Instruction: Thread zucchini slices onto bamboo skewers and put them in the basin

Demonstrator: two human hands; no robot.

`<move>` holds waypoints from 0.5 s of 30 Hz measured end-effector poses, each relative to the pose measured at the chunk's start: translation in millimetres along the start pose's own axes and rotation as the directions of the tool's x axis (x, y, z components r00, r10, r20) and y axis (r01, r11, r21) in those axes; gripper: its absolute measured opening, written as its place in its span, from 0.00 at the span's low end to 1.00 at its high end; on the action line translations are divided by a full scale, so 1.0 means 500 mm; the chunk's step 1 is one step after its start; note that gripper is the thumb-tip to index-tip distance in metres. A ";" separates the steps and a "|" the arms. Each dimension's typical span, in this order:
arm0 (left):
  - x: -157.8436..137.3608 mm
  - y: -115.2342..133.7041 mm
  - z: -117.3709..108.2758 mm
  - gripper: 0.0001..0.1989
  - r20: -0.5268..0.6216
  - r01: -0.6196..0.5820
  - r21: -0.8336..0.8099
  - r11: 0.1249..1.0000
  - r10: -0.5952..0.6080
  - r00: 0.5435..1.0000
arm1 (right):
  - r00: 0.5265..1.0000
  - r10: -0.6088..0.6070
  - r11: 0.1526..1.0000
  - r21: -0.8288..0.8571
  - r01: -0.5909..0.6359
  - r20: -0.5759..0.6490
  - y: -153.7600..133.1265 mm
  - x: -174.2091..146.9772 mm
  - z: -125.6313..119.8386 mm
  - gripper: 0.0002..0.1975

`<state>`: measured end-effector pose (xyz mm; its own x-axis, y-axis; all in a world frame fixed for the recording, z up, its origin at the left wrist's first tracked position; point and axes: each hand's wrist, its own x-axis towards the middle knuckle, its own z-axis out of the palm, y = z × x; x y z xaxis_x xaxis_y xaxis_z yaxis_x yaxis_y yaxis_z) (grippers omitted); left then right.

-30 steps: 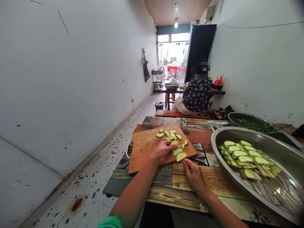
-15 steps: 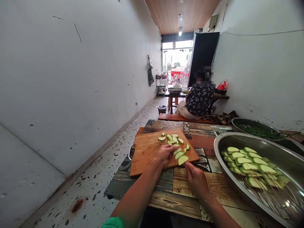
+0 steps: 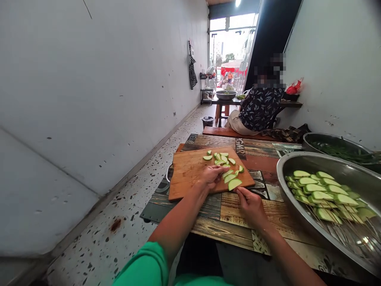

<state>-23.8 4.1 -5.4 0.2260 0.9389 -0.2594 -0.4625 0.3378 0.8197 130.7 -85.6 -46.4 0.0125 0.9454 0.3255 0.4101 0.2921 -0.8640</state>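
My left hand (image 3: 212, 176) is over the wooden cutting board (image 3: 187, 171), thumb and fingers pinched on a green-edged zucchini slice (image 3: 226, 168). At the board's near right edge, my right hand (image 3: 251, 202) is closed in a pinch at the low end of a short row of slices, right by the nearest half-round slice (image 3: 235, 184). The row looks threaded on a thin skewer, mostly hidden by slices and fingers. Loose zucchini pieces (image 3: 220, 159) lie behind the hands. To the right, skewered zucchini slices (image 3: 323, 194) are piled in a big steel basin (image 3: 281, 169).
The patchwork wooden table (image 3: 205, 228) carries the board and basin. Behind the basin is a second metal bowl (image 3: 306, 139) of green vegetables. A person (image 3: 262, 107) in a patterned shirt sits on a bench (image 3: 218, 132) ahead. A white wall (image 3: 133, 99) runs along the left.
The camera view has tilted down and turned slightly left, so everything sits higher and further right. Both hands keep nearly the same pose at the row of slices.
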 end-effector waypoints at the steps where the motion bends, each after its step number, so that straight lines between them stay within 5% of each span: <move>1: 0.001 -0.001 0.000 0.24 0.001 -0.003 -0.001 1.000 0.003 1.000 | 0.996 -0.082 0.992 -0.098 0.079 -0.031 0.001 -0.002 0.002 0.16; 4: 0.000 -0.001 0.000 0.25 0.019 -0.010 -0.009 1.000 0.010 1.000 | 0.994 -0.087 0.993 -0.080 0.082 -0.060 -0.002 -0.006 0.006 0.16; 6: -0.001 0.000 0.001 0.24 0.029 0.003 -0.011 1.000 -0.002 1.000 | 0.993 0.116 0.976 0.181 -0.120 0.033 -0.007 -0.006 0.004 0.17; 9: 0.000 0.000 0.000 0.24 0.043 0.028 -0.020 0.999 -0.027 0.999 | 0.897 0.299 0.787 0.448 -0.425 0.326 -0.016 -0.002 -0.003 0.20; 11: 0.003 -0.001 -0.002 0.24 0.047 0.034 -0.032 0.999 -0.032 0.998 | 0.918 0.266 0.849 0.379 -0.367 0.295 -0.017 0.001 -0.006 0.20; 15: 0.006 -0.002 -0.003 0.23 0.024 0.056 -0.058 0.997 -0.055 0.998 | 1.000 0.020 1.000 0.016 -0.020 0.010 -0.009 -0.002 -0.003 0.17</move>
<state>-23.8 6.7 -7.7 0.2713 0.9171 -0.2921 -0.4980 0.3935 0.7727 130.3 -88.2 -42.4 0.0116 0.9524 0.3046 0.3954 0.2754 -0.8762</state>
